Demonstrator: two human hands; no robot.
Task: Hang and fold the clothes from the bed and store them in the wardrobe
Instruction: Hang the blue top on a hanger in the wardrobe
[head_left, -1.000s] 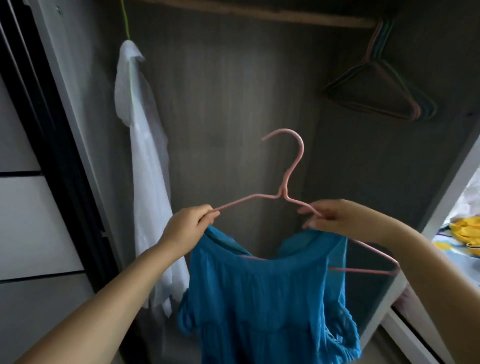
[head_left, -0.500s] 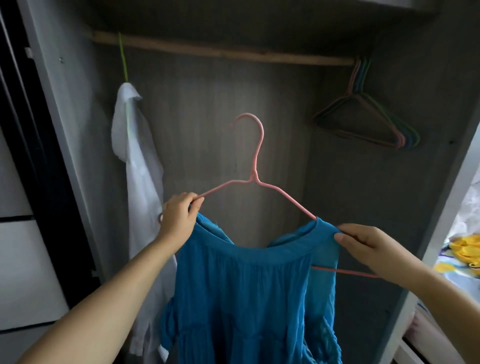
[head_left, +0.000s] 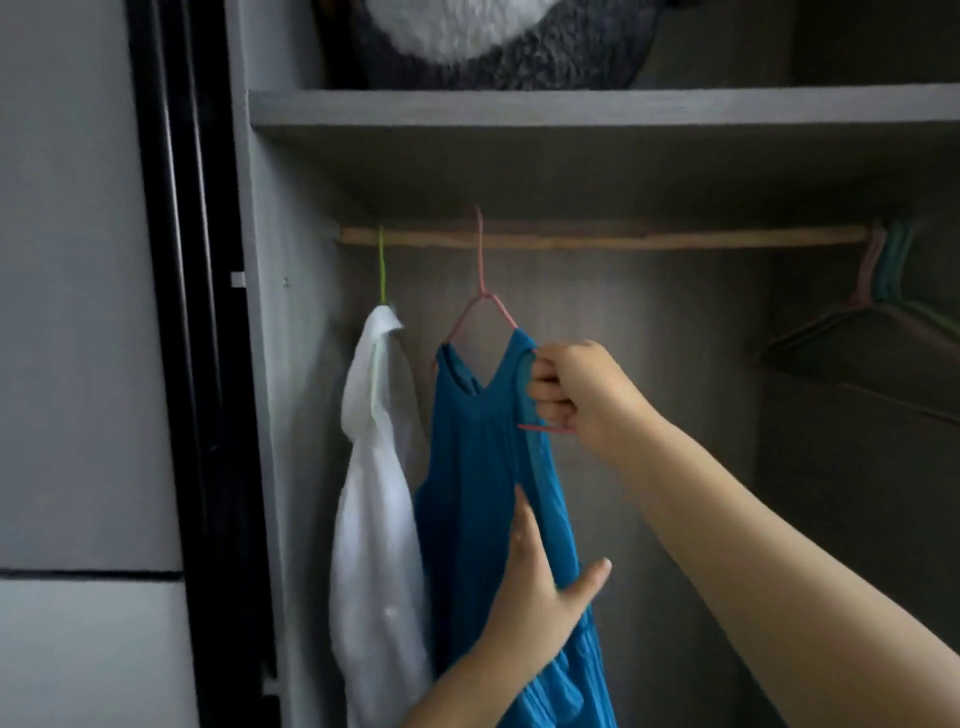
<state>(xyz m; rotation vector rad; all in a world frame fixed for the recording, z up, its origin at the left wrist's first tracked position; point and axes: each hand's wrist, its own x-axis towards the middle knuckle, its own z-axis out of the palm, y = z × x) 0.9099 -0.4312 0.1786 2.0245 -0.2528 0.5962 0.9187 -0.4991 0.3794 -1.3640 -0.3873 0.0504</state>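
Observation:
A blue garment (head_left: 483, 467) hangs on a pink hanger (head_left: 480, 291) whose hook sits over the wooden rail (head_left: 649, 238) inside the wardrobe. My right hand (head_left: 576, 395) is closed around the hanger's right end and the garment's shoulder. My left hand (head_left: 540, 587) lies flat and open against the lower part of the blue cloth, fingers spread. To the left, a white shirt (head_left: 374, 493) hangs on a green hanger (head_left: 383, 270) from the same rail.
Several empty coloured hangers (head_left: 893, 296) hang at the rail's right end. A grey shelf (head_left: 597, 106) above carries a fluffy grey and white item (head_left: 498, 41). The black door frame (head_left: 192, 338) stands at left.
The pink hanger with the blue garment went up and left, and its hook now rests on the rail. My left hand left the hanger's end and now touches the cloth lower down.

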